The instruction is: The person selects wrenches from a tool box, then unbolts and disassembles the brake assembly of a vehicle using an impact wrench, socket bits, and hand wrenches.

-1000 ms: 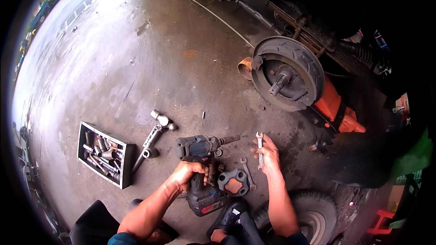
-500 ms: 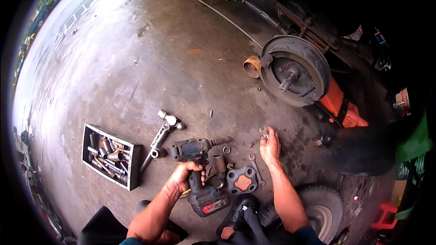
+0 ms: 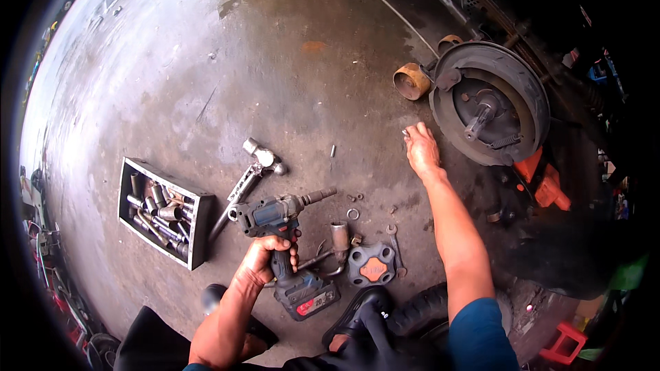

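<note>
My left hand (image 3: 262, 260) is wrapped round the grip of a cordless impact wrench (image 3: 271, 214). Its long socket points to the right, and the battery pack hangs at the bottom. My right hand (image 3: 421, 151) reaches forward low over the floor, left of a brake drum assembly (image 3: 491, 113) with a central shaft. The fingers are closed on a small shiny piece at their tips, too small to name. Between my arms lie a metal ring (image 3: 353, 214), a large socket (image 3: 340, 236), a round cap with an orange centre (image 3: 375, 266) and a combination wrench (image 3: 394, 247).
To the left a metal tray (image 3: 200, 230) holds several sockets, with a ball-peen hammer (image 3: 264, 159) beside it. A rusty cup-shaped part (image 3: 412, 82) sits by the drum. A tyre (image 3: 419, 306) lies near my feet, and a red plastic stand (image 3: 564, 343) is at lower right.
My right hand has moved forward and slightly right, closer to the drum. My left hand still grips the impact wrench, a little further left in view. The whole view has shifted.
</note>
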`<state>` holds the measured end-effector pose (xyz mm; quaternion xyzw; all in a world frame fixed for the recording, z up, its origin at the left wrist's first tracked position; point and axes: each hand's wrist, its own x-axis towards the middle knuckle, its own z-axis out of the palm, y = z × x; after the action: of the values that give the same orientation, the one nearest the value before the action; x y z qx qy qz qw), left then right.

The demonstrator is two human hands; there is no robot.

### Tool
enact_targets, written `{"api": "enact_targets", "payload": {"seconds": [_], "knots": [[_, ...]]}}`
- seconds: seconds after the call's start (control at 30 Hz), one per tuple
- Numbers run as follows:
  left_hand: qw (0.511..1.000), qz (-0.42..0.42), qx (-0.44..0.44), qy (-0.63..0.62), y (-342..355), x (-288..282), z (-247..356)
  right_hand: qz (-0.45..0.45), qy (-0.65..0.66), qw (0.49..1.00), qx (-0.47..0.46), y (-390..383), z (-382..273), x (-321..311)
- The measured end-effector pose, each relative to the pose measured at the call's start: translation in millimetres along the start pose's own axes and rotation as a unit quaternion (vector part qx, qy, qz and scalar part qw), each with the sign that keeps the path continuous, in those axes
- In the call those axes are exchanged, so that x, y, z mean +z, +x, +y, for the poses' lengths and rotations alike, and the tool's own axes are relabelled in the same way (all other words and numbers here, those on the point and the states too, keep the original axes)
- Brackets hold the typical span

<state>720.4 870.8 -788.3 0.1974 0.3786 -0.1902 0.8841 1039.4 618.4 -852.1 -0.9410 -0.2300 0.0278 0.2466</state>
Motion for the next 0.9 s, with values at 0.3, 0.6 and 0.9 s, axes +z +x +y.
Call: {"api": "enact_targets", "payload": {"seconds": [0.3,0.6,0.9], "knots": [[0.999,-0.034,-0.01,-0.014,4.2,-4.1,-5.9,-0.086,-0.054,0.993,-0.066,-152.0,-51.7,3.9],[0.994,-0.087,0.046,0.057,-2.0,51.9,9.0,-0.018,0.391,0.843,0.37,-142.7,-84.1,-63.9],[0.944,-0.182,0.224,0.16,38.2,154.8,3.3,0.065,0.599,0.683,0.412,-192.5,-67.4,-80.3]]}}
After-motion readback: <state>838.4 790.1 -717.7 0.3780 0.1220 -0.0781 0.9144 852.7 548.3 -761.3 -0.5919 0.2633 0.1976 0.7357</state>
